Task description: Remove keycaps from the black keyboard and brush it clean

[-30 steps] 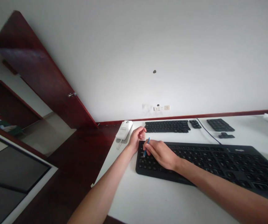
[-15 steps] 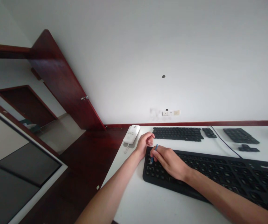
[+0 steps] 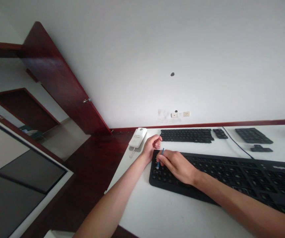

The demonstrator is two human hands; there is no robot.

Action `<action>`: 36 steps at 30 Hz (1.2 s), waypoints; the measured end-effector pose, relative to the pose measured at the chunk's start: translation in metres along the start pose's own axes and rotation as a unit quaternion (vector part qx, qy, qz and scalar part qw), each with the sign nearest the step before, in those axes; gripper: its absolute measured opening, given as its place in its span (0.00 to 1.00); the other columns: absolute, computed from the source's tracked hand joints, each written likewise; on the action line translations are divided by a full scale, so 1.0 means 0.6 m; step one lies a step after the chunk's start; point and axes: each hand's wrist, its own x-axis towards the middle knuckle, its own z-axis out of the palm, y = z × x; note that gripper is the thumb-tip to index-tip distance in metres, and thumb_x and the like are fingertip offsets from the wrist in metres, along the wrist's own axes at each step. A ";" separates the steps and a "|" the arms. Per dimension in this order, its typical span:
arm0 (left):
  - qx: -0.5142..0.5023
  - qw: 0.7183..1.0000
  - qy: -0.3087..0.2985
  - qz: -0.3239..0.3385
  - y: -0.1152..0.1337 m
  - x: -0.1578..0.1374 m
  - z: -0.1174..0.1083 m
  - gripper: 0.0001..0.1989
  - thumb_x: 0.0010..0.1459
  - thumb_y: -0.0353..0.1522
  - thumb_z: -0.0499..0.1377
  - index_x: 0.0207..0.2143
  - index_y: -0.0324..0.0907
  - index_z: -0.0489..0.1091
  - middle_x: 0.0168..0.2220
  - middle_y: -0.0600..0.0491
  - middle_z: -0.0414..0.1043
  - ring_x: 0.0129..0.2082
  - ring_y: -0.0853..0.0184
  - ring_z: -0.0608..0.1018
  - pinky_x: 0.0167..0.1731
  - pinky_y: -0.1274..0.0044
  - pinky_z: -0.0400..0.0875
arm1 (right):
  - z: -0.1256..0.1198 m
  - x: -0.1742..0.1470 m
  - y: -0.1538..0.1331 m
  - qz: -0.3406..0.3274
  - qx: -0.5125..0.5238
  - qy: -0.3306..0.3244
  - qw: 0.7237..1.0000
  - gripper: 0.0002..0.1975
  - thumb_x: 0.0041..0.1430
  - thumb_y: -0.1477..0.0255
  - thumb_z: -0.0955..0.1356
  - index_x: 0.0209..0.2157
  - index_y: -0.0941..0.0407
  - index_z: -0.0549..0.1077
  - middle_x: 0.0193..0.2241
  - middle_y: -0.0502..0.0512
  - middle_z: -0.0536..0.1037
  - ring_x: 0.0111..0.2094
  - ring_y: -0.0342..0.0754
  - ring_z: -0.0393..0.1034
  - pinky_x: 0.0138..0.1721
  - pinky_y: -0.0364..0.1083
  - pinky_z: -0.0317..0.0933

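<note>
A black keyboard with its keycaps off lies across the white desk, its bare key sockets showing. My right hand pinches a small blue-handled brush like a pen. The whitish brush tip points down onto the sockets at the keyboard's left end. Just beyond the keyboard's far left corner, my left hand rests with its fingers curled in, and I see nothing in it. The loose black keycaps are laid out in rows behind the keyboard.
A white power bank with a short cable sits at the desk's left edge. Smaller keycap groups lie at the back right, near a thin black cable. Wall sockets are behind the desk, and a dark red door stands at left.
The view has shifted slightly, so the desk and keyboard appear a little higher and further left. Both hands keep about the same places, with the brush still at the keyboard's left end.
</note>
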 end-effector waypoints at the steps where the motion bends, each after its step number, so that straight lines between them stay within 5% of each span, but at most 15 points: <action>1: 0.000 1.000 -0.001 0.001 0.001 0.000 0.000 0.13 0.54 0.40 0.65 0.28 0.40 0.69 0.19 0.61 0.51 0.19 0.75 0.56 0.20 0.80 0.52 | 0.000 0.000 0.000 -0.003 0.006 0.006 1.000 0.22 0.78 0.60 0.56 0.35 0.55 0.73 0.32 0.55 0.79 0.34 0.50 0.74 0.40 0.48 0.66; 13: -0.014 1.000 -0.011 -0.005 0.000 0.007 -0.002 0.12 0.54 0.39 0.64 0.28 0.40 0.68 0.18 0.61 0.51 0.18 0.76 0.55 0.20 0.80 0.51 | 0.001 0.001 -0.006 0.010 -0.002 -0.024 1.000 0.23 0.77 0.60 0.55 0.36 0.55 0.73 0.33 0.57 0.79 0.35 0.52 0.74 0.41 0.51 0.66; 36: -0.004 1.000 -0.027 0.010 -0.001 0.005 -0.002 0.12 0.55 0.38 0.64 0.29 0.39 0.69 0.19 0.61 0.52 0.19 0.76 0.56 0.21 0.81 0.50 | 0.007 -0.007 -0.014 -0.120 -0.026 -0.044 0.991 0.16 0.77 0.66 0.59 0.47 0.55 0.77 0.44 0.59 0.83 0.47 0.52 0.76 0.51 0.51 0.69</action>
